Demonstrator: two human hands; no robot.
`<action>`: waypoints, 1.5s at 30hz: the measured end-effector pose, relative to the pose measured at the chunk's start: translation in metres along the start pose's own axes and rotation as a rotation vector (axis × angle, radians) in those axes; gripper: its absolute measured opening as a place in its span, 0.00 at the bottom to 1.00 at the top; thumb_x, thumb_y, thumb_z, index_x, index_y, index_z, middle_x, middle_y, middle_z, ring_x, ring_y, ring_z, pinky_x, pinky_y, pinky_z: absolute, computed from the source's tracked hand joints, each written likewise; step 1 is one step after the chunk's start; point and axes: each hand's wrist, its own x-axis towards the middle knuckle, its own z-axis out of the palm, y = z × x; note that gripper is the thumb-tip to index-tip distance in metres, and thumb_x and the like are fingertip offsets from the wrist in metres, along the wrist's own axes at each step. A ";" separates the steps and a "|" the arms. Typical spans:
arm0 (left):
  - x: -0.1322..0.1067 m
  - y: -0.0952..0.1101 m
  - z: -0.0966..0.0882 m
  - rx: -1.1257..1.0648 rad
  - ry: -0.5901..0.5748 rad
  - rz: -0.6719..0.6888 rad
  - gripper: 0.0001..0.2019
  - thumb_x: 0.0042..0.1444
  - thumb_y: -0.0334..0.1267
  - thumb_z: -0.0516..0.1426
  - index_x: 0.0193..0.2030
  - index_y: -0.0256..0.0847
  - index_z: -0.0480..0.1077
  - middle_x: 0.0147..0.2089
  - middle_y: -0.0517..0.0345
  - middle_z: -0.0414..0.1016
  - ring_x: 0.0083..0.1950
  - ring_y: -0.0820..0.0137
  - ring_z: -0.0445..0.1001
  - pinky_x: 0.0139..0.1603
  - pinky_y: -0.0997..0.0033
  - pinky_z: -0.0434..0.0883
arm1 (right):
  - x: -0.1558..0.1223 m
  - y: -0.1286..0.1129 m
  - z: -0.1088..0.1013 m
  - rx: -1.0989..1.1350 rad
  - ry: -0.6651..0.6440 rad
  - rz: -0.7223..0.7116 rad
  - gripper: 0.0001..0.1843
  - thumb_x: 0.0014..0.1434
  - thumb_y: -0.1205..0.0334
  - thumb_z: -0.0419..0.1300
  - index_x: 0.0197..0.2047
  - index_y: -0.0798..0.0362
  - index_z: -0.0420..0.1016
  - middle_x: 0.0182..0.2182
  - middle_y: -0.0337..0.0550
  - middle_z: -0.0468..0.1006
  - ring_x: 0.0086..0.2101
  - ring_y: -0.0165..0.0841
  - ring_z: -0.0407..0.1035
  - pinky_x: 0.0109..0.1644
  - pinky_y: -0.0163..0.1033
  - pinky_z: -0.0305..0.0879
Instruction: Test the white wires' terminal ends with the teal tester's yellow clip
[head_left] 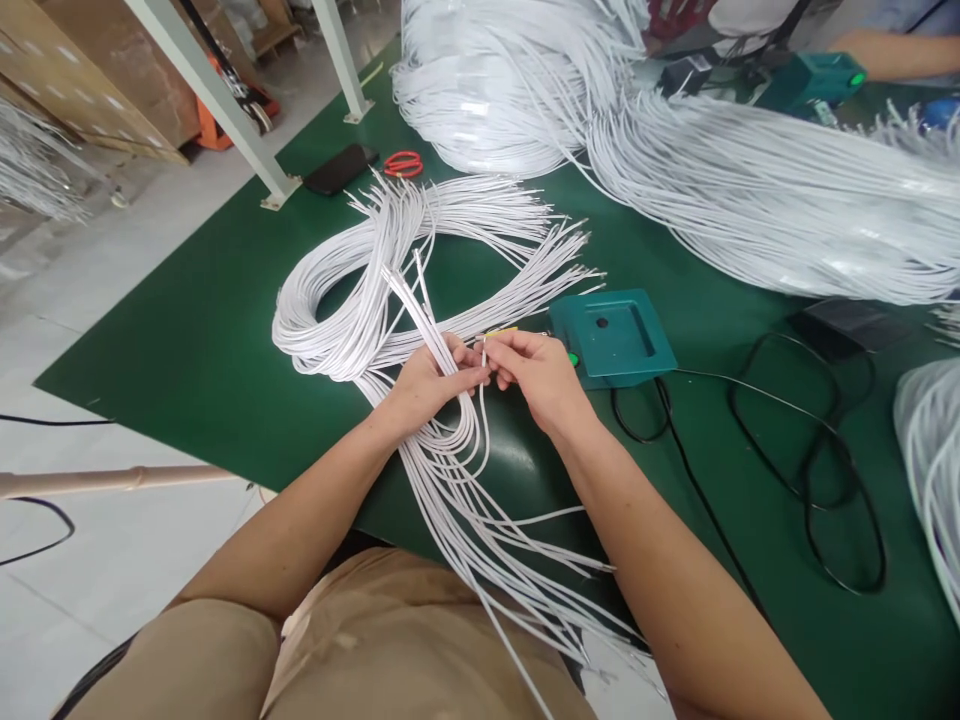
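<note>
A bundle of white cables (417, 308) runs through my left hand (439, 378), whose fingers are closed around it. My right hand (531, 368) pinches the end of a single white cable (484, 400), close to my left fingertips. The cable's tip is small and partly covered by my fingers. Just beyond my right hand sits a teal box-shaped device (616, 336) with a green button, partly hidden by that hand. Below my hands, the loose cable ends (517, 540) spread toward the table's front edge and my lap.
Behind my hands lies a coil of white cables (322, 300). Red-handled scissors (403, 164) and a dark flat object (341, 169) are near a white post. Large cable bundles (787, 190) fill the back right. Black cords (806, 470) loop on the green table. Another person's arm (900, 55) is behind.
</note>
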 end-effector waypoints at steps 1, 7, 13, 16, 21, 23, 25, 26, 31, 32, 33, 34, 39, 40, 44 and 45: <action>0.000 0.000 -0.001 -0.019 0.005 -0.001 0.20 0.45 0.37 0.67 0.28 0.40 0.56 0.28 0.64 0.73 0.28 0.78 0.71 0.32 0.74 0.68 | 0.000 0.000 0.001 0.076 -0.028 0.048 0.10 0.50 0.59 0.65 0.24 0.56 0.74 0.18 0.34 0.67 0.19 0.21 0.57 0.23 0.31 0.55; -0.001 -0.006 -0.007 -0.108 -0.037 0.040 0.21 0.47 0.37 0.66 0.29 0.40 0.53 0.29 0.63 0.74 0.27 0.79 0.70 0.31 0.75 0.66 | -0.005 -0.002 0.008 0.273 -0.072 0.191 0.12 0.50 0.58 0.65 0.22 0.55 0.71 0.16 0.31 0.59 0.19 0.21 0.52 0.21 0.29 0.51; 0.000 -0.010 -0.011 -0.048 -0.031 0.070 0.18 0.50 0.38 0.64 0.31 0.40 0.56 0.31 0.62 0.74 0.27 0.79 0.69 0.33 0.75 0.67 | -0.007 -0.003 0.013 0.056 0.118 0.038 0.08 0.48 0.59 0.66 0.26 0.55 0.75 0.20 0.34 0.67 0.20 0.22 0.56 0.24 0.31 0.56; -0.001 -0.010 -0.011 -0.039 -0.005 0.090 0.18 0.49 0.39 0.65 0.31 0.40 0.56 0.32 0.63 0.73 0.28 0.79 0.70 0.33 0.74 0.67 | -0.007 -0.003 0.014 0.065 0.113 0.020 0.09 0.48 0.59 0.66 0.26 0.55 0.75 0.20 0.33 0.67 0.21 0.22 0.57 0.25 0.31 0.59; -0.002 -0.010 -0.010 0.013 0.038 0.089 0.20 0.46 0.39 0.66 0.31 0.40 0.56 0.29 0.64 0.72 0.27 0.77 0.69 0.32 0.73 0.65 | -0.007 -0.001 0.016 0.008 0.103 0.000 0.12 0.45 0.55 0.68 0.28 0.54 0.76 0.24 0.36 0.73 0.23 0.24 0.60 0.27 0.32 0.62; -0.002 -0.010 -0.011 0.048 0.048 0.087 0.20 0.45 0.40 0.67 0.31 0.40 0.57 0.28 0.65 0.71 0.28 0.77 0.68 0.32 0.73 0.64 | -0.007 0.001 0.016 -0.022 0.108 -0.026 0.11 0.45 0.56 0.68 0.29 0.55 0.76 0.25 0.37 0.74 0.23 0.24 0.61 0.27 0.32 0.62; -0.002 -0.010 -0.012 0.077 0.052 0.083 0.19 0.45 0.40 0.67 0.31 0.40 0.58 0.29 0.64 0.71 0.28 0.77 0.68 0.33 0.73 0.64 | -0.006 0.002 0.014 -0.040 0.098 -0.046 0.09 0.47 0.58 0.67 0.28 0.55 0.76 0.24 0.36 0.73 0.23 0.24 0.61 0.28 0.33 0.62; -0.002 -0.010 -0.012 0.085 0.050 0.079 0.19 0.45 0.40 0.67 0.31 0.40 0.59 0.29 0.64 0.71 0.29 0.77 0.68 0.33 0.73 0.64 | -0.006 0.002 0.013 -0.031 0.088 -0.043 0.09 0.48 0.58 0.67 0.28 0.55 0.77 0.23 0.35 0.72 0.23 0.24 0.61 0.29 0.33 0.62; -0.002 -0.007 -0.012 0.044 0.046 0.064 0.18 0.46 0.38 0.67 0.32 0.39 0.58 0.30 0.63 0.72 0.29 0.77 0.70 0.34 0.72 0.67 | -0.004 0.004 0.010 0.237 -0.031 0.145 0.11 0.46 0.59 0.68 0.24 0.55 0.73 0.18 0.33 0.66 0.22 0.23 0.58 0.30 0.33 0.62; -0.002 -0.006 -0.011 0.031 0.037 0.065 0.18 0.46 0.37 0.66 0.32 0.39 0.58 0.30 0.63 0.73 0.29 0.77 0.70 0.34 0.72 0.67 | -0.003 0.005 0.010 0.271 -0.049 0.178 0.13 0.46 0.59 0.68 0.22 0.55 0.70 0.17 0.32 0.64 0.21 0.23 0.57 0.29 0.33 0.62; -0.002 -0.006 -0.011 0.019 0.021 0.069 0.18 0.47 0.37 0.66 0.32 0.40 0.58 0.30 0.63 0.73 0.29 0.76 0.71 0.34 0.72 0.67 | -0.003 0.004 0.010 0.277 -0.050 0.193 0.14 0.46 0.59 0.68 0.20 0.54 0.68 0.16 0.31 0.62 0.21 0.23 0.56 0.29 0.33 0.61; -0.002 -0.006 -0.010 0.007 0.000 0.077 0.18 0.49 0.37 0.65 0.32 0.40 0.57 0.30 0.63 0.73 0.29 0.76 0.72 0.34 0.73 0.67 | -0.004 0.004 0.011 0.256 -0.035 0.186 0.14 0.46 0.59 0.67 0.20 0.54 0.67 0.16 0.31 0.62 0.21 0.23 0.57 0.28 0.33 0.61; -0.002 -0.009 -0.010 -0.032 -0.091 0.108 0.18 0.53 0.38 0.63 0.32 0.41 0.54 0.30 0.61 0.75 0.32 0.74 0.75 0.32 0.74 0.67 | -0.006 -0.004 0.011 0.039 -0.006 -0.038 0.15 0.47 0.62 0.64 0.41 0.50 0.76 0.24 0.32 0.72 0.25 0.26 0.65 0.34 0.35 0.66; -0.002 -0.010 -0.010 -0.036 -0.096 0.109 0.18 0.53 0.38 0.63 0.32 0.41 0.54 0.30 0.61 0.75 0.32 0.73 0.75 0.32 0.74 0.67 | -0.006 -0.006 0.010 0.003 -0.031 -0.068 0.14 0.48 0.63 0.64 0.41 0.50 0.77 0.25 0.32 0.72 0.26 0.26 0.66 0.36 0.36 0.67; -0.002 -0.010 -0.011 -0.053 -0.100 0.126 0.17 0.52 0.39 0.64 0.33 0.40 0.57 0.32 0.62 0.73 0.33 0.73 0.76 0.33 0.74 0.68 | -0.005 -0.006 0.006 -0.073 -0.041 -0.077 0.07 0.49 0.61 0.64 0.33 0.52 0.79 0.27 0.36 0.77 0.28 0.28 0.69 0.39 0.38 0.68; -0.002 -0.011 -0.011 -0.051 -0.104 0.138 0.16 0.51 0.39 0.64 0.35 0.40 0.59 0.32 0.62 0.73 0.33 0.73 0.75 0.33 0.74 0.68 | -0.004 -0.006 0.005 -0.069 -0.023 -0.066 0.07 0.48 0.61 0.65 0.33 0.52 0.79 0.28 0.37 0.78 0.29 0.29 0.70 0.39 0.38 0.69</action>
